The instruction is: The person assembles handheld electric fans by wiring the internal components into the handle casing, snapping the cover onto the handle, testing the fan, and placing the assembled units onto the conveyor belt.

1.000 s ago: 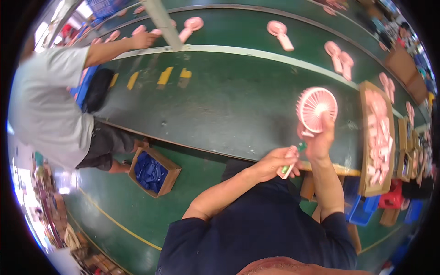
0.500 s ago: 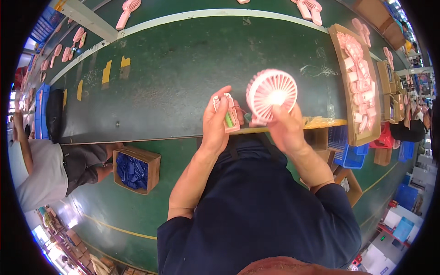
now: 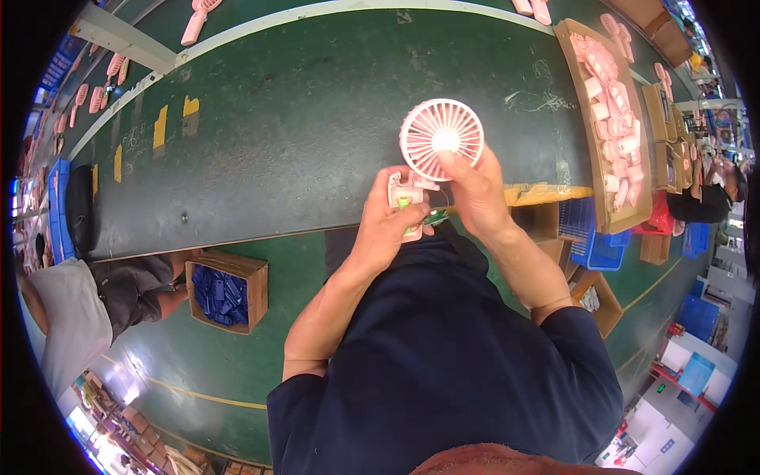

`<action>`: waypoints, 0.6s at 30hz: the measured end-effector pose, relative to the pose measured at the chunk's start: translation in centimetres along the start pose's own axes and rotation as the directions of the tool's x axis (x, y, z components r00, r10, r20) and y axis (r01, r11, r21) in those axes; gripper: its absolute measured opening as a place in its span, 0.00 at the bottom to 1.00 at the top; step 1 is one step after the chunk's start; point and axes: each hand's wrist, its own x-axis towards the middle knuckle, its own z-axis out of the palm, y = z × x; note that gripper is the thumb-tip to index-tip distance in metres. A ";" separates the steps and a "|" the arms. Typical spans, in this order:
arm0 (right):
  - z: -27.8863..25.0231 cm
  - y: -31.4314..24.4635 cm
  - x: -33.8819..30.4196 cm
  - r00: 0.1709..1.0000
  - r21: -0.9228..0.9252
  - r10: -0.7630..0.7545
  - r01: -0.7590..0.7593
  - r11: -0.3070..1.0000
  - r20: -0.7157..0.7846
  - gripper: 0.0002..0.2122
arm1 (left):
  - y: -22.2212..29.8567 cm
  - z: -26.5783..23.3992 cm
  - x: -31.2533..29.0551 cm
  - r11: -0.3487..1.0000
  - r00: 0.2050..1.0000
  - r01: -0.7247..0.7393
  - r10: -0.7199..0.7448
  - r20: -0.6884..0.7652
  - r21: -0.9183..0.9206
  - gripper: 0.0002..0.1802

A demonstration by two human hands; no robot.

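Note:
My right hand (image 3: 477, 186) grips the round pink fan head (image 3: 442, 131), its slatted grille turned up and a thumb on its lower rim. Closed around an opened pink handle shell (image 3: 406, 192), my left hand (image 3: 384, 224) presses its thumb onto a light green part inside. The fan head's lower end meets the top of the shell; whether they are joined I cannot tell. A green circuit board (image 3: 437, 216) and a thin wire show between my hands. Both hands are over the front edge of the dark green workbench (image 3: 317, 134).
A cardboard tray of pink parts (image 3: 617, 150) stands at the bench's right end. Pink handheld fans (image 3: 198, 20) lie beyond the pale rail. Below are a carton of dark blue pieces (image 3: 224, 293) and blue crates (image 3: 590, 237). Another person (image 3: 71, 301) is at the left.
My right hand has brought the fan head left and slightly up, against the handle shell. My left hand has shifted right, and its thumb now lies across the shell.

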 end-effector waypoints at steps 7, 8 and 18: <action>-0.4 2.3 -0.2 0.996 0.038 0.075 -0.074 0.997 -0.043 0.18 | -0.9 0.0 -0.3 0.998 0.999 0.014 -0.017 0.048 0.065 0.17; -0.6 2.5 -0.2 0.995 0.022 0.100 -0.100 0.995 -0.022 0.18 | -1.1 0.0 -0.3 0.998 0.998 0.019 -0.023 0.050 0.065 0.17; -1.1 0.8 1.4 0.978 -0.158 0.182 -0.165 0.974 0.104 0.19 | -1.5 -1.2 -0.1 0.988 0.995 0.025 -0.040 0.090 0.154 0.19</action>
